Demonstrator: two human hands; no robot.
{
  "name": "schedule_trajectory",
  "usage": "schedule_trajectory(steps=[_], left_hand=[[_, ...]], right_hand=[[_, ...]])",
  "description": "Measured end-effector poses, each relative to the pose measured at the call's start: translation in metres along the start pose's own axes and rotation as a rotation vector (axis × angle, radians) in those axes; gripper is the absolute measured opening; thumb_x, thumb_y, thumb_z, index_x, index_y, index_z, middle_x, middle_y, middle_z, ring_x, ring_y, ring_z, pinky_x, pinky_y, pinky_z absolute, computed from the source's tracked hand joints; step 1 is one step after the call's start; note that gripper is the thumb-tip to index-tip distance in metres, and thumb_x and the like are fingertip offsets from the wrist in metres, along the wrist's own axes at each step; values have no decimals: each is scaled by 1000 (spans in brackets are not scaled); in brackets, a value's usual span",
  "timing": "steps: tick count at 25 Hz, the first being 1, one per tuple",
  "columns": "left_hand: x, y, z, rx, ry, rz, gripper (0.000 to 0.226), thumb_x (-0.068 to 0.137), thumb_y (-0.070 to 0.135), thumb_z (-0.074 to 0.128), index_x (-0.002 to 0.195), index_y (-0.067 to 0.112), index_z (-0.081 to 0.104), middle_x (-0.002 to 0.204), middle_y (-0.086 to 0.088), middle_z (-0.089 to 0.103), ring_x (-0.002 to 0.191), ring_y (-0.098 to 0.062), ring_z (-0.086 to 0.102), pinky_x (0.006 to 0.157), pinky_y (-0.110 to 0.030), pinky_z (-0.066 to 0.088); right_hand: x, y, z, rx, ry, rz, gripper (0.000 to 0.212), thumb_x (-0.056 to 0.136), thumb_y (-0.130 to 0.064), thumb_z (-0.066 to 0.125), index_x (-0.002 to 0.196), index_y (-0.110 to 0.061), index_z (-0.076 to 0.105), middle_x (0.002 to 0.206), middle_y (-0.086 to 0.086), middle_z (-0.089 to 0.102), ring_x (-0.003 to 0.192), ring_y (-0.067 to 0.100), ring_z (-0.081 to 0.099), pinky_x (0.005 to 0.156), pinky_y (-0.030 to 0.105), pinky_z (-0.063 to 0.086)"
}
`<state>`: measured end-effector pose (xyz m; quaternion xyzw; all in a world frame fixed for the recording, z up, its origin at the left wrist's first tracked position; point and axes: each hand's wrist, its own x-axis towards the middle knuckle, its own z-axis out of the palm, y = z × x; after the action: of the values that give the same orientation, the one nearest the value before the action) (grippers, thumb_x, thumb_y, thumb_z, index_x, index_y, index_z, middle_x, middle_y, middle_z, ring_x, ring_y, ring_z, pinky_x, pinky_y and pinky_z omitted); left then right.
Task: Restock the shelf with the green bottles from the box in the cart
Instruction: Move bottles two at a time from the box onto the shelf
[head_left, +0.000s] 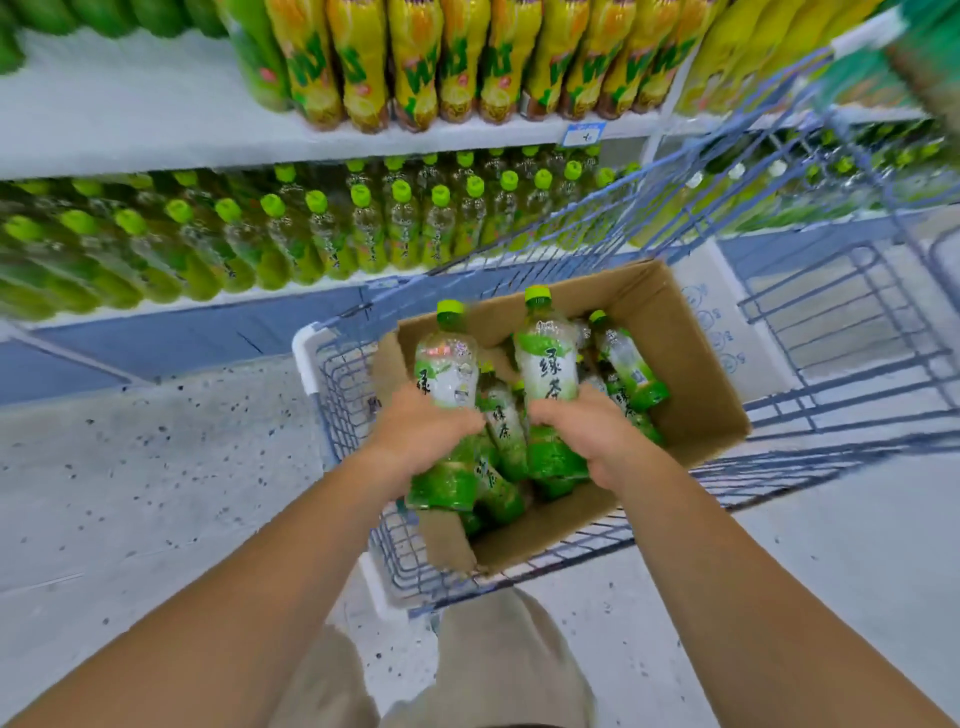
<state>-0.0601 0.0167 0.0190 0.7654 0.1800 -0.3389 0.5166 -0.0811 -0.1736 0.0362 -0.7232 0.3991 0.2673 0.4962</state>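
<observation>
A cardboard box (691, 374) sits in a blue wire cart (337, 395) and holds several green-capped, green-labelled bottles (631, 364). My left hand (421, 431) grips one green bottle (448, 364) around its middle, cap pointing away from me, lifted above the box. My right hand (587, 431) grips a second green bottle (545, 358) the same way. The lower shelf (291, 293) behind the cart carries rows of matching green bottles (363, 228).
An upper shelf (156, 140) bears yellow-labelled bottles (415, 62) and a blue price tag (584, 132). The cart's raised wire flap (727, 171) stands between me and the shelf on the right. Speckled floor (156, 467) lies to the left; my legs are below the cart.
</observation>
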Motion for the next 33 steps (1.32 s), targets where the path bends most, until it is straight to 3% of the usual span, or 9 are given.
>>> schedule_trajectory(steps=[3, 5, 8, 12, 16, 20, 24, 28, 33], left_hand=[[-27, 2, -44, -46, 59, 54, 44, 53, 36, 78, 95, 27, 67, 78, 4, 73, 77, -18, 71, 67, -37, 60], [-46, 2, -79, -88, 120, 70, 50, 57, 33, 79, 103, 26, 61, 87, 2, 71, 81, -18, 70, 64, -35, 57], [-70, -2, -137, -137, 185, 117, 57, 57, 31, 80, 105, 27, 48, 97, -3, 67, 86, -22, 67, 73, -44, 57], [-99, -10, -219, -164, 268, 185, 60, 49, 44, 77, 97, 33, 44, 94, 3, 65, 83, -16, 66, 70, -39, 55], [-114, -16, -297, -117, 332, 212, 58, 64, 34, 80, 107, 30, 41, 94, 3, 64, 81, -14, 64, 72, -42, 58], [-112, -14, -356, -96, 355, 234, 54, 71, 29, 76, 108, 26, 37, 94, -2, 63, 81, -20, 66, 66, -39, 57], [-94, -6, -390, -163, 366, 237, 54, 75, 30, 72, 113, 24, 34, 97, -2, 62, 81, -19, 64, 62, -33, 49], [-64, 7, -415, -169, 342, 228, 41, 83, 30, 68, 113, 23, 41, 100, 1, 60, 85, -11, 60, 60, -29, 43], [-17, 24, -440, -176, 451, 214, 41, 77, 24, 76, 108, 23, 49, 101, -2, 64, 89, -16, 64, 70, -35, 53]], right_hand=[[-36, -24, 22, -6, -10, -46, 66, 64, -33, 76, 127, -18, 61, 125, 3, 65, 112, 27, 62, 97, 49, 50], [-60, -41, 40, -2, -17, -112, 45, 66, -30, 74, 110, -22, 67, 108, 0, 71, 96, 20, 67, 80, 39, 56], [-96, -70, 77, 9, -35, -193, 19, 69, -20, 73, 87, -21, 69, 79, -2, 74, 67, 13, 72, 52, 27, 57], [-138, -112, 142, 0, -76, -248, 35, 62, -20, 71, 97, -15, 71, 89, 9, 75, 81, 27, 73, 75, 47, 62], [-167, -147, 203, -14, -92, -261, 30, 69, -18, 73, 99, -16, 69, 91, 9, 75, 81, 26, 73, 75, 43, 62], [-177, -181, 252, -39, -105, -309, 25, 71, -17, 73, 95, -18, 68, 88, 6, 73, 77, 22, 72, 60, 31, 56], [-166, -216, 286, -31, -172, -350, 28, 73, -15, 74, 100, -19, 66, 88, 4, 72, 76, 19, 70, 57, 29, 55], [-138, -250, 307, -8, -234, -400, 41, 69, -19, 74, 107, -24, 59, 98, 5, 70, 88, 23, 69, 72, 38, 58], [-93, -302, 326, -54, -262, -484, 47, 60, -29, 74, 105, -28, 62, 98, 2, 72, 89, 22, 69, 82, 44, 57]])
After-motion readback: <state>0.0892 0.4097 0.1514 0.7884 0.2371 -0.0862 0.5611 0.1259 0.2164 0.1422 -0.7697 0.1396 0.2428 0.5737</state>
